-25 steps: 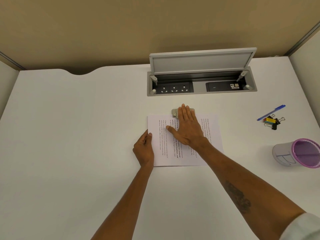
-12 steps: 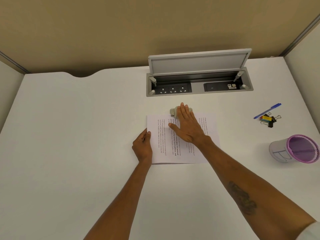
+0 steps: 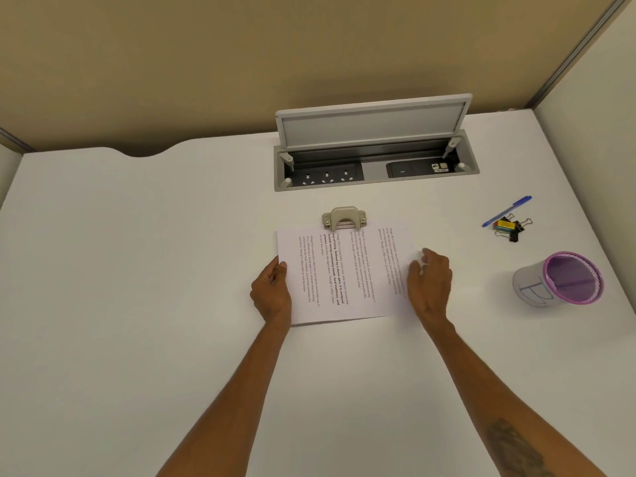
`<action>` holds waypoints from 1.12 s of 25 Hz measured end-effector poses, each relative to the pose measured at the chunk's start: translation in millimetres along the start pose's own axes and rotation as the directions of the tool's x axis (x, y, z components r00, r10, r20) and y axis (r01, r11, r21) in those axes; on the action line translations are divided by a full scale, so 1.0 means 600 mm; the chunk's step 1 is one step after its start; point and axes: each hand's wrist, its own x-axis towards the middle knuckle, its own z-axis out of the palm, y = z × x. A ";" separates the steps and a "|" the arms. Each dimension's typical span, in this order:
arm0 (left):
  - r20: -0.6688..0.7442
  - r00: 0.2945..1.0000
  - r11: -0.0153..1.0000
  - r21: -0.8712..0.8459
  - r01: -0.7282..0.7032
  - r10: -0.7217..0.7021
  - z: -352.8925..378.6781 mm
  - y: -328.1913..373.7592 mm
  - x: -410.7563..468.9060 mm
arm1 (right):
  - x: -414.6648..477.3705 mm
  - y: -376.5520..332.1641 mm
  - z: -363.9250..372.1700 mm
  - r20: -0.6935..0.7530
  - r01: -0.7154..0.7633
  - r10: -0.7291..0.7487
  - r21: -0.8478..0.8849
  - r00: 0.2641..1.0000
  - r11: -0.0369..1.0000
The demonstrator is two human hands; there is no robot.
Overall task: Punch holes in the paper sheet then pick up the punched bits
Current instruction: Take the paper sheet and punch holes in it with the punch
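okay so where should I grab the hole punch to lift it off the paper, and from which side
Grip the hole punch across its two short ends, hand coming from above. It sits upright with its near edge over the paper sheet, and its arched lever faces up, so the sides are free.

This is an office workstation. A white desk sits boxed in by tan fabric partition panels with metal trim at the corners, the sort that divide cubicles. A curved cable cut-out notches the desk's back edge. Set into the desktop is a grey power box with its lid propped up, showing a row of sockets and a data port module. Office supplies lie on the right side: a blue pen, a small heap of binder clips, and a purple mesh pen cup tipped on its side. A printed sheet and a hole punch sit mid-desk.
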 end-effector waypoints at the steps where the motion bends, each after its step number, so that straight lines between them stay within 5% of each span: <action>1: -0.002 1.000 1.000 0.003 -0.001 0.001 0.001 0.001 0.000 | 0.000 -0.005 0.002 0.022 -0.004 0.004 -0.002 1.000 1.000; 7: -0.008 1.000 1.000 0.010 0.000 0.000 -0.004 0.011 0.001 | 0.007 -0.023 0.001 0.047 -0.191 0.191 -0.004 0.980 0.982; 20: 0.034 0.999 1.000 0.017 -0.003 0.003 -0.014 0.014 0.007 | 0.036 -0.006 -0.027 0.188 -0.319 0.275 0.274 0.943 0.907; 28: 0.105 0.993 0.998 -0.050 -0.045 0.050 -0.019 0.006 0.003 | 0.028 -0.011 -0.010 0.097 -0.243 0.235 0.075 0.967 0.967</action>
